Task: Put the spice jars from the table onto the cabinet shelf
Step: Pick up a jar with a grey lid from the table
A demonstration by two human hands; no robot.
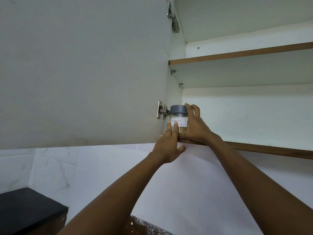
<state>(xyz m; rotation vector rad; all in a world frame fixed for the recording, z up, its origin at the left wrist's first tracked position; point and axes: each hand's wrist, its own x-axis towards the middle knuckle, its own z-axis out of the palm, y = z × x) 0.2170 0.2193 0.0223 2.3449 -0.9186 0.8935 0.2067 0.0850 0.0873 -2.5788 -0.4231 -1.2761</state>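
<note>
The spice jar (pixel 179 120), clear with a grey lid (pixel 177 109) and a handwritten white label (pixel 183 122), stands upright at the left front corner of the cabinet's lowest shelf (pixel 271 149), just beside the open door's hinge (pixel 161 111). The right hand (pixel 194 128) grips its right side, fingers curled round body and lid. The left hand (pixel 169 146) lays straight, close-set fingers against the jar's front, thumb spread apart below.

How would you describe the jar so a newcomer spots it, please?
Look in the open cabinet, at the left end of its bottom shelf. The jar there, between left hand and right hand, is clear with a grey lid and handwritten label.
</note>
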